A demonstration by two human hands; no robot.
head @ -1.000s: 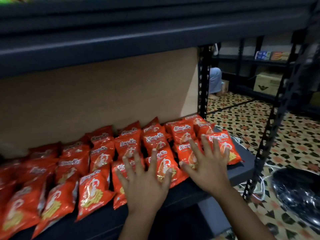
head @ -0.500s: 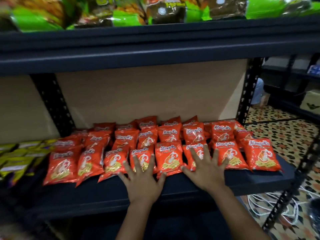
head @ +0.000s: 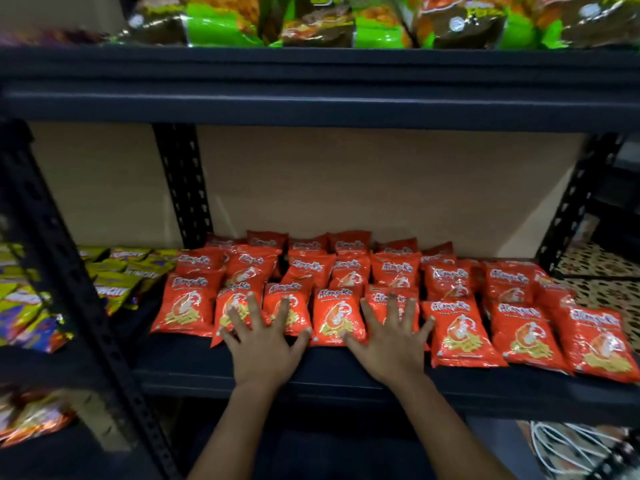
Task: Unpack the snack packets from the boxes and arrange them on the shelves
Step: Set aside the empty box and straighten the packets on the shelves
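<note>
**Both hands spread flat on the front row of orange packets**

Our hands are lying palm down with fingers straight and fanned apart, gripping nothing. We are resting our left hand [head: 265, 344] on the front row of orange snack packets [head: 337, 317], its fingertips reaching over the two packets left of the row's middle one. We are resting our right hand [head: 389, 341] just right of that same middle packet, its fingers covering the next one along. Both palms are sitting at the near edges of the packets, over the front of the dark shelf [head: 346, 375].

We are seeing the orange packets lying flat in overlapping rows across this shelf, running back to the beige backboard [head: 363, 188]. Left of the orange packets, past a perforated black upright [head: 181, 181], yellow and purple packets [head: 114, 275] are lying on the neighbouring shelf. Above the orange packets, green and brown packets [head: 318, 22] are lining the upper shelf [head: 311, 84]. Right of the orange packets, patterned floor tiles [head: 595, 282] are showing.
</note>
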